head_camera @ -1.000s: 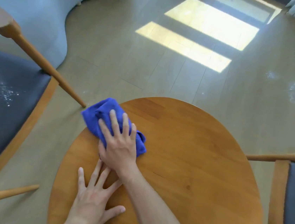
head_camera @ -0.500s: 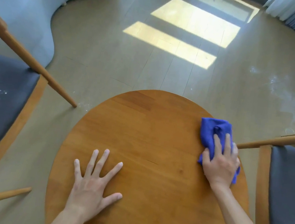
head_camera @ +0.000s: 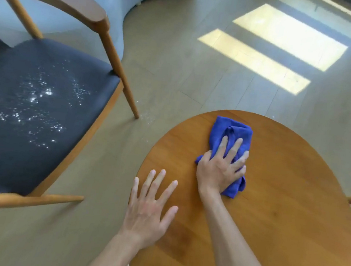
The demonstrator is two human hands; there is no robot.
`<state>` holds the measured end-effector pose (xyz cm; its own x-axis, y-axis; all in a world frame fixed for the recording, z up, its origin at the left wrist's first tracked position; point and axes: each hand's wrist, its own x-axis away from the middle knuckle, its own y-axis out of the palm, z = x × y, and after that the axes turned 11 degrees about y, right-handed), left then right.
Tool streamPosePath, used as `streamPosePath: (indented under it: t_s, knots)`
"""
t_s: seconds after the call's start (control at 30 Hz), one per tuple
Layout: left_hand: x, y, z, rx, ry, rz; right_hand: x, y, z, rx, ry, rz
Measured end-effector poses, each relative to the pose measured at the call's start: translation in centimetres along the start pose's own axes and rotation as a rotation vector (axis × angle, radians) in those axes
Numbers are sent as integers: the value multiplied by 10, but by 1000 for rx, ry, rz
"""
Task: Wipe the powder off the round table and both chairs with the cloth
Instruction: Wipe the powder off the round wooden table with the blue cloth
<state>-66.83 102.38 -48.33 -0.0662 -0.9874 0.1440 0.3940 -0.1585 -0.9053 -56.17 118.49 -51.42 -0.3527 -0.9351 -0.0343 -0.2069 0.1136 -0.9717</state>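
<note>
while the left hand (head_camera: pixel 147 212) lies spread flat at the round table's (head_camera: pixel 280 221) near-left edge, the right hand (head_camera: pixel 220 170) presses the bunched blue cloth (head_camera: pixel 231 132) onto the tabletop; white powder (head_camera: pixel 39 106) speckles the chair (head_camera: pixel 42 100) seat at left.

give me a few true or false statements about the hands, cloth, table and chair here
1. The right hand presses the blue cloth on the round table. True.
2. The left hand holds a second cloth. False: it holds nothing, its fingers spread at the table's edge.
3. The left chair seat carries white powder. True.
4. The cloth lies on the chair seat. False: it is on the tabletop.
5. Sunlight patches fall on the floor. True.
</note>
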Motion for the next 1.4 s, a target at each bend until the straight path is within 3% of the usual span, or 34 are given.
streamPosePath:
  t_s: [0.17, 0.3, 0.57, 0.8, 0.97, 1.4]
  knots:
    - [10, -20, -26, 197, -301, 201, 71, -3, -26, -41, -407, -78]
    - [13, -26, -37, 200, -355, 245, 114, -12, 16, -74, -729, -64]
    - [4, -30, -20, 154, -277, 159, 200, -49, 134, -132, -1052, -173]
    - [3, 1, 9, -69, 10, -102, 217, -77, 266, 62, -1244, -273]
    - [9, 22, 25, -195, 121, -88, 196, -99, 337, 40, -1078, -178]
    - [-1, 44, 58, -265, 244, -77, 95, -106, 396, -22, -148, 67]
